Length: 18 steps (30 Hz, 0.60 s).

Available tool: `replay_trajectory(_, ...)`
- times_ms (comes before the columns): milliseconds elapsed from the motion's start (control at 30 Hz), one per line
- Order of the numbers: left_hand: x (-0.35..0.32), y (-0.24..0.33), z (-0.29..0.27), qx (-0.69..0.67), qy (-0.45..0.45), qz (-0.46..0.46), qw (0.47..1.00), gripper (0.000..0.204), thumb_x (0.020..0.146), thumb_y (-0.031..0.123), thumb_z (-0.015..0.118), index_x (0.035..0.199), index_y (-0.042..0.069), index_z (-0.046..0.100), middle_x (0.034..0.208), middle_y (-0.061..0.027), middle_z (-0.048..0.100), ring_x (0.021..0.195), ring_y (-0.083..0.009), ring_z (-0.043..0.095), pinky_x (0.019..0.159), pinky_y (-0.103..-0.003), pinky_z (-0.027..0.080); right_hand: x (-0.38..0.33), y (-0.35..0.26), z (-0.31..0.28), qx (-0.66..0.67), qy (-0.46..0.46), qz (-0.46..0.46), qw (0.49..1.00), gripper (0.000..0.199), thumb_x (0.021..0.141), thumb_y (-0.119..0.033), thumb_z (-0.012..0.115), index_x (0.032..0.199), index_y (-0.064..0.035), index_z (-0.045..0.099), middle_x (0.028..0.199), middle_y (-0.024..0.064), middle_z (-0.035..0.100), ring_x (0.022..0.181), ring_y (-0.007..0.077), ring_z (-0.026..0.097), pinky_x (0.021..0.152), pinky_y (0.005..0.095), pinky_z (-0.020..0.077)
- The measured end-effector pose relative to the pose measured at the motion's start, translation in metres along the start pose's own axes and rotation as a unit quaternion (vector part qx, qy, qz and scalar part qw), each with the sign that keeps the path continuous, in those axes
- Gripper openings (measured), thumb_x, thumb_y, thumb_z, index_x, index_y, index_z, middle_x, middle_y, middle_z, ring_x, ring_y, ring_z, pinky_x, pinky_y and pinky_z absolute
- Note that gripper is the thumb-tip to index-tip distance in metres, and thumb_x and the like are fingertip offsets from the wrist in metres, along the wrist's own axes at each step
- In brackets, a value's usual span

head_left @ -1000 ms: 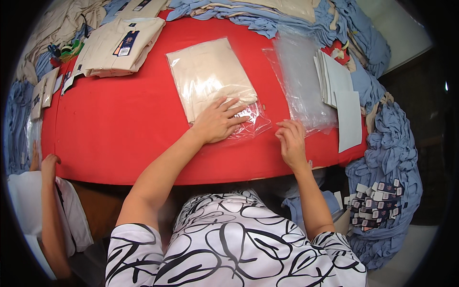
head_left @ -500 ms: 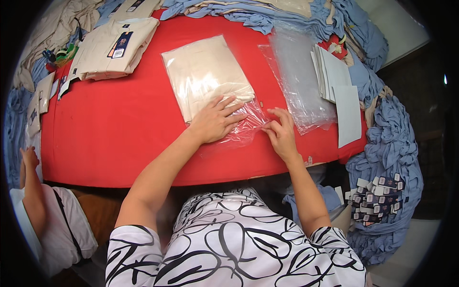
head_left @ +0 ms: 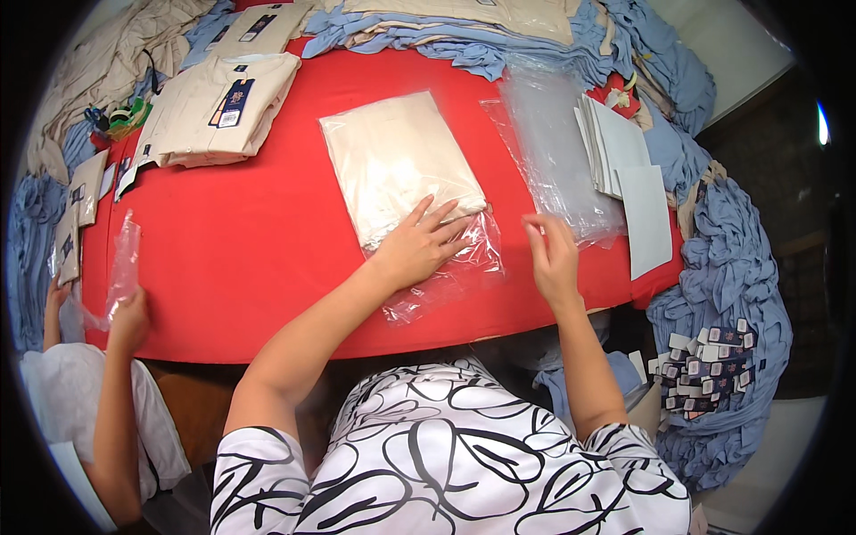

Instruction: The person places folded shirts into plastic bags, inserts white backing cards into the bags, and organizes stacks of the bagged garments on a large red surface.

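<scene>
A folded cream garment [head_left: 401, 169] lies in a clear plastic bag [head_left: 486, 245] on the red table, in front of me. My left hand [head_left: 419, 245] rests flat, fingers spread, over the bag's near end, where the loose plastic flap wrinkles. To its right, my right hand [head_left: 555, 259] is apart from the bag, its fingers curled in a pinch. Whatever it may hold is too small to make out. Nearest to that hand is a stack of clear plastic bags [head_left: 557, 152].
White card sheets [head_left: 644, 223] lie right of the bags. Folded cream garments with dark tags [head_left: 209, 111] sit at the back left. Blue garments [head_left: 722, 294] heap along the right. A co-worker's hand [head_left: 131, 312] holds clear plastic at the left edge of the red table [head_left: 223, 285].
My right hand has come off the bag's flap and moved right. The bagged garment sits slightly lower and farther right in view, my left hand still on it. The co-worker's hand has appeared with plastic.
</scene>
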<state>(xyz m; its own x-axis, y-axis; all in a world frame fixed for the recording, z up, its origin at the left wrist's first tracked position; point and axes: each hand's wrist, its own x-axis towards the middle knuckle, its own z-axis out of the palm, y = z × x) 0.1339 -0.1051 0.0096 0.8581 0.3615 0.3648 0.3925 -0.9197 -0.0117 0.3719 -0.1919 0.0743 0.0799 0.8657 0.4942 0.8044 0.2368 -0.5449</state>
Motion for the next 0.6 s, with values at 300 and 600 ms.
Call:
replay_trajectory(300,-0.012,0.012,0.003,-0.025,0.036,-0.04,0.998,0.035,0.089,0.024,0.056,0.123,0.021,0.068,0.126,-0.0025,0.058,0.11,-0.0213,0.053,0.095,-0.037,0.041,0.007,-0.001,0.019,-0.2,-0.316,0.153,0.915,0.042,0.079,-0.023,0.079,0.107,-0.0017,0.056,0.072,0.0104,0.064,0.071,0.0306,0.064,0.071,0.0368,0.0513)
replay_trajectory(600,-0.004,0.017,-0.036,-0.234,0.043,-0.138,0.961,0.048,0.089,0.026,0.062,0.134,0.008,0.056,0.131,-0.0068,0.057,0.118,-0.0247,0.054,0.101,-0.04,0.042,0.055,-0.006,0.03,0.001,-0.182,0.083,0.98,0.041,0.087,-0.02,0.069,0.121,0.0007,0.06,0.12,0.0189,0.062,0.11,0.0337,0.06,0.095,0.0405,0.046)
